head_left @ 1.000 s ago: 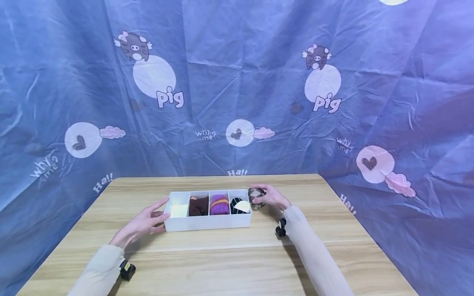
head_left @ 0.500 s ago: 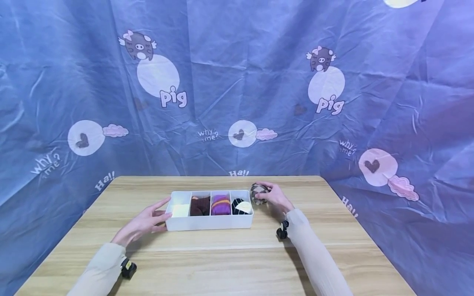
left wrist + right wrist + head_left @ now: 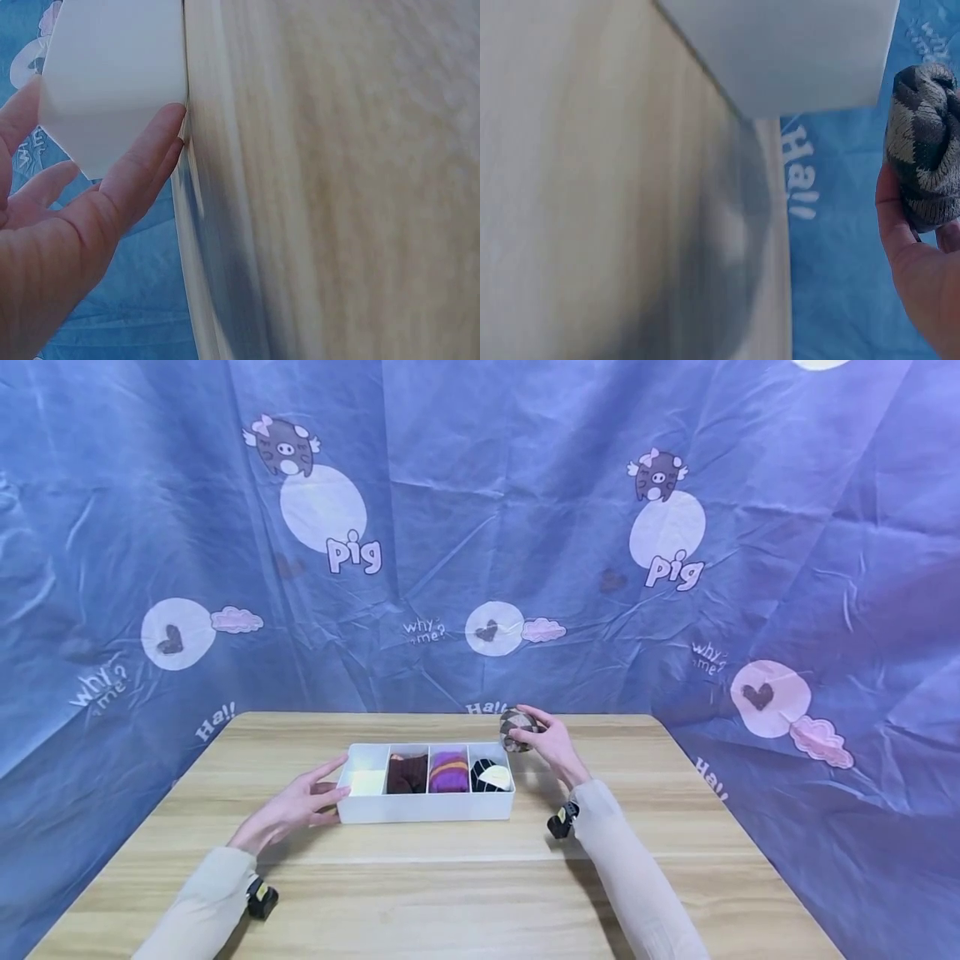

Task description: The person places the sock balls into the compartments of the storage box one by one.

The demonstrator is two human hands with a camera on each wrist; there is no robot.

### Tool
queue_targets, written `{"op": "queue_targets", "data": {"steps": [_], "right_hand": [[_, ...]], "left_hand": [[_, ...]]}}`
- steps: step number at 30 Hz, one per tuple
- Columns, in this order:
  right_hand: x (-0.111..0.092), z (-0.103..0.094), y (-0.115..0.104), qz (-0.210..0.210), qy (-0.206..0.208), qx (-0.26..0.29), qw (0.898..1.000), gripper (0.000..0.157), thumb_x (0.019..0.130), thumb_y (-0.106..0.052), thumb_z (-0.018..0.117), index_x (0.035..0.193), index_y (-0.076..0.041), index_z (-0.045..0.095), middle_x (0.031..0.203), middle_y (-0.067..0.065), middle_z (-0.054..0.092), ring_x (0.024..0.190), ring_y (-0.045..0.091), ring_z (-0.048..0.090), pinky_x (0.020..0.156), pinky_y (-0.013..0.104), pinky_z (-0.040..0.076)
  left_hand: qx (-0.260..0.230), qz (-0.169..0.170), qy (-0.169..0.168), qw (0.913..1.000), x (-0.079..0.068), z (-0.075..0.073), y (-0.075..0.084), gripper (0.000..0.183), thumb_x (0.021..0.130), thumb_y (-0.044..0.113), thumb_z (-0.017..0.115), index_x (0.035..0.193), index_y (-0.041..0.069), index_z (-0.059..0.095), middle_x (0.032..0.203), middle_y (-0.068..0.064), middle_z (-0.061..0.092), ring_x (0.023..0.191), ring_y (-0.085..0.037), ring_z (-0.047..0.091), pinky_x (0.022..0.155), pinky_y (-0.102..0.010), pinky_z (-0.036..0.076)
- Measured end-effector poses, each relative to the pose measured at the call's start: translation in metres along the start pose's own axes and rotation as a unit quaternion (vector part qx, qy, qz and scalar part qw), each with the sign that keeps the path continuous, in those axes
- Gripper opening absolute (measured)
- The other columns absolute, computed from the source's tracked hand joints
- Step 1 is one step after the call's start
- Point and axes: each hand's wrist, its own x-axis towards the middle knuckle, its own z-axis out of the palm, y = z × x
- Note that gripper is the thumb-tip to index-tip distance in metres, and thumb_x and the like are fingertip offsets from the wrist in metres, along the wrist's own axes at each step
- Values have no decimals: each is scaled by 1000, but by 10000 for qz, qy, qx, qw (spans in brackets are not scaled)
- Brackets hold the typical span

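A white divided box (image 3: 424, 808) sits on the table. My left hand (image 3: 296, 806) rests its outstretched fingers against the box's left end, as the left wrist view also shows, with the fingertips (image 3: 171, 114) low on the wall. My right hand (image 3: 557, 748) grips a rolled pair of argyle socks (image 3: 517, 730) in brown, grey and cream, raised above the table just behind the box's right end. In the right wrist view the sock roll (image 3: 922, 150) is pinched between thumb and fingers, off to the right of the box's end wall (image 3: 795, 56).
The box has several compartments. From left to right past the bare left one (image 3: 367, 781) lie dark brown socks (image 3: 407, 775), purple socks with an orange stripe (image 3: 448, 773) and black-and-white socks (image 3: 490, 776). A blue printed cloth (image 3: 480, 543) hangs behind the wooden table (image 3: 450, 893).
My right hand has lifted the argyle socks up off the table beside the box and moved them slightly back and left. My left hand stays at the box's left end.
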Motion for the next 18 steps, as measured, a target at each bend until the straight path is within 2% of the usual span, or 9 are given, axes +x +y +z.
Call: {"op": "queue_targets", "data": {"steps": [6, 8, 11, 13, 15, 18], "right_hand": [[0, 19, -14, -277, -334, 240, 9988, 59, 79, -5, 79, 135, -11, 60, 137, 19, 57, 113, 29, 60, 90, 30, 57], [-1, 25, -15, -335, -438, 201, 9983, 59, 78, -4, 79, 134, -10, 60, 142, 17, 54, 118, 31, 58, 95, 33, 56], [-2, 33, -16, -373, -488, 179, 9980, 58, 77, -3, 80, 132, -9, 62, 150, 13, 47, 132, 31, 49, 108, 38, 47], [-3, 38, -17, -382, -555, 154, 9976, 58, 78, -4, 80, 132, -10, 62, 152, 12, 45, 135, 31, 45, 110, 39, 44], [-4, 43, -18, -352, -650, 174, 9971, 58, 78, -4, 80, 133, -10, 62, 151, 13, 46, 133, 30, 47, 110, 37, 45], [-4, 50, -20, -289, -857, 271, 9955, 59, 80, -4, 79, 135, -11, 60, 146, 15, 50, 121, 26, 55, 100, 31, 51]], "left_hand": [[33, 17, 45, 10000, 2, -1, 3, 82, 99, 21, 59, 159, 13, 2, 145, -42, 31, 117, -31, 58, 100, -46, 52], [57, 13, 63, 10000, 2, -1, 3, 82, 99, 21, 59, 159, 14, 3, 144, -42, 32, 117, -31, 59, 100, -46, 53], [109, 17, 73, 9999, 2, 0, 3, 82, 99, 22, 59, 159, 14, 4, 144, -41, 34, 116, -30, 59, 100, -45, 53], [98, 5, 67, 9999, 2, 0, 2, 82, 99, 23, 59, 159, 15, 4, 144, -41, 33, 117, -31, 59, 100, -45, 53], [78, -10, 51, 10000, 2, 1, 2, 83, 99, 23, 59, 159, 15, 3, 145, -42, 31, 117, -31, 59, 100, -46, 53], [25, -44, 34, 10000, 1, 1, 1, 83, 99, 23, 59, 159, 15, 3, 146, -42, 29, 117, -32, 59, 100, -47, 53]]}}
